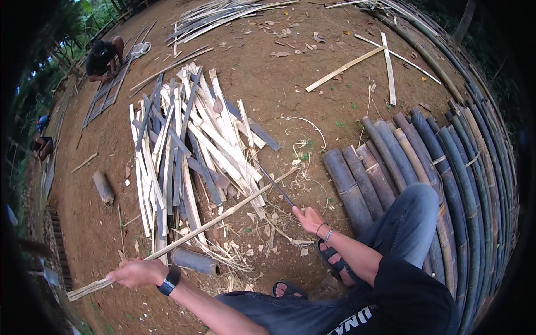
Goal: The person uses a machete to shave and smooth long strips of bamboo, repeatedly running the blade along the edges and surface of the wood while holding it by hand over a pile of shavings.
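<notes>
My left hand (138, 273), with a dark watch on its wrist, is closed around the lower-left part of a long pale bamboo strip (207, 227). The strip slants up to the right across the middle of the view. My right hand (309, 219) grips a knife (277, 186) by its handle, which the fingers hide. Its thin dark blade points up and left, crossing near the strip's far end; whether they touch I cannot tell. Beyond the strip lies a loose heap of split bamboo slats (209, 137), pale and dark. Thin curled shavings (290, 190) litter the ground by the blade.
Dark bamboo poles (460, 184) lie stacked along the right, beside my knee. A short bamboo piece (194, 261) lies below the strip, another (103, 187) farther left. More slats (215, 19) are piled at the back. A person (103, 58) crouches over a slatted frame (106, 96) at far left.
</notes>
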`<act>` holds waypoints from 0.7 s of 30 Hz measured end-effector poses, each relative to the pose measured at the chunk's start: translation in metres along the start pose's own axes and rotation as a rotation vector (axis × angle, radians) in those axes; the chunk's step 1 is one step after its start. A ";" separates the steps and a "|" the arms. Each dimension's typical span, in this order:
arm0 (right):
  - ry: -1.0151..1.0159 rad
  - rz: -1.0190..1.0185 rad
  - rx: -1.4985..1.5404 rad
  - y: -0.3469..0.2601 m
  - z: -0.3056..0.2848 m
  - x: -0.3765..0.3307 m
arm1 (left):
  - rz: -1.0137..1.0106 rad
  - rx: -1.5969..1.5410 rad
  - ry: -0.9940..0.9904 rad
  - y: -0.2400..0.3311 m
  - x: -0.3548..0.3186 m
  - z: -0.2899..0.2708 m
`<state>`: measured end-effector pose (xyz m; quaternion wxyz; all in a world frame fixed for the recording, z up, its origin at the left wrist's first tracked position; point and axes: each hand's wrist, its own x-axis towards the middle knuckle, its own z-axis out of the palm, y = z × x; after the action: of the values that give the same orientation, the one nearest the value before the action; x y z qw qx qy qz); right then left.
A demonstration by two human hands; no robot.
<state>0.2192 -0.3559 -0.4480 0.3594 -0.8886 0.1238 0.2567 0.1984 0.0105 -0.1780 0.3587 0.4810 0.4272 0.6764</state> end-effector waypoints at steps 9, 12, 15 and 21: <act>-0.008 0.051 0.026 0.018 0.000 0.009 | -0.013 0.072 0.017 0.001 -0.005 0.000; 0.071 -0.016 0.094 0.015 0.010 0.008 | -0.035 0.090 0.010 0.001 -0.004 0.005; 0.069 0.179 0.145 0.032 -0.004 0.044 | -0.018 0.051 -0.016 -0.010 0.002 0.006; 0.124 -0.113 0.133 0.016 0.025 0.004 | -0.039 0.069 0.011 0.012 -0.010 0.005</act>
<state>0.2068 -0.3496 -0.4750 0.4233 -0.8825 0.1123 0.1715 0.2050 -0.0019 -0.1691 0.3528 0.4808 0.4615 0.6568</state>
